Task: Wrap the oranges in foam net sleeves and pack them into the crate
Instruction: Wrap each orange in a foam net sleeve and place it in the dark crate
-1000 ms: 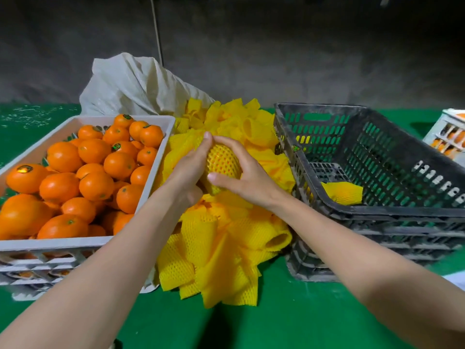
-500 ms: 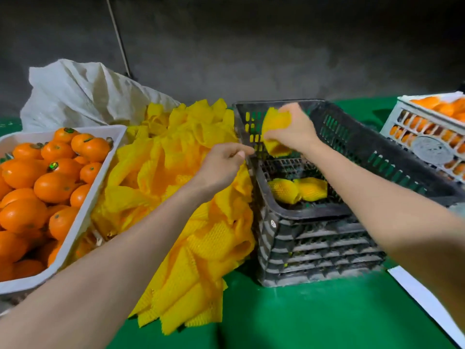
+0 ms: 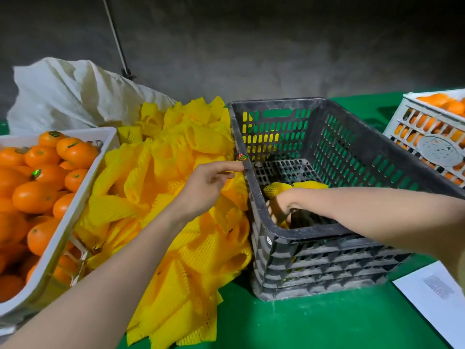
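Loose oranges (image 3: 35,197) fill a white tray (image 3: 75,205) on the left. A heap of yellow foam net sleeves (image 3: 173,157) lies between the tray and the black crate (image 3: 314,231). My left hand (image 3: 211,180) hovers over the heap, holding nothing, its fingers reaching to the crate's left rim. My right hand (image 3: 278,206) is down in the crate's near left corner, curled over a sleeved orange of which only a yellow sliver shows. Two other sleeved oranges (image 3: 309,184) lie on the crate floor just behind my wrist.
A white sack (image 3: 70,96) slumps behind the tray and sleeves. At the far right stands a white crate of oranges (image 3: 427,139). A white sheet of paper (image 3: 432,293) lies at the front right on the green tabletop (image 3: 302,326).
My right hand has carried the sleeved orange from above the crate's back rim down into its near left corner. My left hand has edged toward the crate's rim.
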Demonstrator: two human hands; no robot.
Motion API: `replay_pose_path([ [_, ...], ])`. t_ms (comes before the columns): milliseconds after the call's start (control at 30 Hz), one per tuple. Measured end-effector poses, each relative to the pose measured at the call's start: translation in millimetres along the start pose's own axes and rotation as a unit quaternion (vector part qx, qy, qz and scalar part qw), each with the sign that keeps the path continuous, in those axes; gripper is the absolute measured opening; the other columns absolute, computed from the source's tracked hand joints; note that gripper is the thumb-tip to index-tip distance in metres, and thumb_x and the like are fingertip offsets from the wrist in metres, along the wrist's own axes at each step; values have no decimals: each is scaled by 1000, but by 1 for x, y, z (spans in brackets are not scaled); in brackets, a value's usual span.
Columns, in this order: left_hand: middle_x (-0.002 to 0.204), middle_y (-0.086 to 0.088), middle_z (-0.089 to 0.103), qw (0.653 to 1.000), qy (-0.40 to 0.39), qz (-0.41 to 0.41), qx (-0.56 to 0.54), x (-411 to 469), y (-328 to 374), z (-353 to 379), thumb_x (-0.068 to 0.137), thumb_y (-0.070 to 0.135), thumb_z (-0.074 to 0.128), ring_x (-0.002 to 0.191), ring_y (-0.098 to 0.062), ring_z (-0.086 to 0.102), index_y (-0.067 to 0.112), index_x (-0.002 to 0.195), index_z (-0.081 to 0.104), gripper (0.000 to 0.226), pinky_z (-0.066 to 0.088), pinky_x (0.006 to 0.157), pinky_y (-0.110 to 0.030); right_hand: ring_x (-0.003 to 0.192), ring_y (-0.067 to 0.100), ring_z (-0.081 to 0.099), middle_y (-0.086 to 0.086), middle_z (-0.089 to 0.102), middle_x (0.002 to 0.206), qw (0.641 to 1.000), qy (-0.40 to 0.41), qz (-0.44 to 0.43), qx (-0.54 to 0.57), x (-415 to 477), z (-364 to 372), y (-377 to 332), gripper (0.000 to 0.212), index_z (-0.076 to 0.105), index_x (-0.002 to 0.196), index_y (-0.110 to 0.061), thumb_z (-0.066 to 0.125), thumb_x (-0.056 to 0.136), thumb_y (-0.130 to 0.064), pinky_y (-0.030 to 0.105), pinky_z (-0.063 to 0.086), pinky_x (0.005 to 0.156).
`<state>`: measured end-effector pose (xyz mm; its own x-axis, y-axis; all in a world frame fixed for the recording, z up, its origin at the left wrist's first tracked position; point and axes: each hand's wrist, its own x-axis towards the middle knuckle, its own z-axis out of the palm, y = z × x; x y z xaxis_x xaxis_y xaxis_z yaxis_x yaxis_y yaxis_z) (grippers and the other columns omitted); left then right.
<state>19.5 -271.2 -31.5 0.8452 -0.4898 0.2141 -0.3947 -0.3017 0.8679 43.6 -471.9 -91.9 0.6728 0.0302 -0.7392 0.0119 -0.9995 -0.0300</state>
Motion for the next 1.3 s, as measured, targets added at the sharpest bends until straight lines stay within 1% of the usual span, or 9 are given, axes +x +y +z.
replay_pose_path([
  [100, 127, -1, 54, 998, -8, -37, 59, -3, -15, -10, 87, -20, 38, 119, -15, 54, 13, 121, 59, 52, 44, 83, -9, 112, 26, 48, 2, 36, 120, 997, -61, -30, 45, -7, -8, -6, 39, 41, 133, -5, 48, 95, -6, 24, 50, 74],
  [233, 150, -4, 37, 925, -143, -58, 347, -9, -30, -10, 78, -8, 54, 141, -19, 29, 12, 138, 48, 64, 23, 113, -32, 76, 17, 51, 0, 42, 81, 996, 9, -60, 63, -29, -26, -16, 28, 41, 74, -19, 55, 89, 0, 14, 45, 43],
  [400, 130, 0, 59, 936, -2, 11, 353, -15, -32, -15, 81, 7, 65, 127, -21, 47, 19, 116, 66, 37, 31, 108, -38, 81, 26, 53, 7, 53, 83, 966, 253, -50, 34, -53, -46, -20, 8, 52, 83, -8, 57, 89, -9, 32, 44, 67],
  [500, 97, -8, 71, 965, 124, 22, 232, -22, -17, -35, 79, 12, 74, 93, -29, 63, 11, 98, 72, 20, 39, 73, -28, 112, 26, 54, 8, 60, 119, 870, 464, -51, 158, -77, -53, -24, 26, 59, 118, -9, 54, 92, -12, 36, 44, 97],
  [633, 54, 6, 41, 968, 178, 21, 173, -37, -2, -67, 77, 22, 78, 51, -8, 36, 22, 57, 46, 38, 24, 46, -22, 83, 12, 59, 5, 68, 97, 663, 665, -229, 257, -120, -47, -78, 16, 68, 99, -7, 59, 87, -14, 8, 43, 75],
  [800, 53, 6, 34, 968, 204, -22, 148, -59, 4, -88, 74, 24, 78, 53, -11, 29, 19, 58, 38, 44, 18, 48, -28, 88, 15, 53, 7, 62, 92, 726, 586, -335, 127, -131, -28, -144, 25, 68, 93, -5, 75, 77, -23, 25, 39, 81],
  [1033, 62, 6, 41, 973, 219, -72, 31, -111, -16, -133, 73, -1, 75, 48, -2, 35, 24, 83, 43, 42, 25, 44, -16, 74, 3, 51, -4, 59, 79, 722, 538, -380, 212, -116, -34, -197, 12, 63, 88, -6, 70, 82, -13, 16, 36, 67],
  [1200, 109, -11, 64, 948, 299, -87, 60, -125, -27, -160, 72, 10, 81, 99, -25, 60, 12, 116, 51, 53, 49, 75, -38, 99, 14, 50, -1, 58, 102, 766, 528, -356, 90, -95, -38, -247, 40, 63, 110, -14, 76, 75, -29, 28, 37, 91],
  [1300, 112, -9, 61, 953, 286, -102, 13, -130, -31, -177, 71, 5, 81, 107, -23, 58, 10, 119, 52, 57, 50, 84, -38, 82, 11, 48, -13, 50, 82, 783, 487, -367, 126, -86, -46, -269, 35, 57, 98, -15, 78, 71, -16, 27, 38, 74],
])
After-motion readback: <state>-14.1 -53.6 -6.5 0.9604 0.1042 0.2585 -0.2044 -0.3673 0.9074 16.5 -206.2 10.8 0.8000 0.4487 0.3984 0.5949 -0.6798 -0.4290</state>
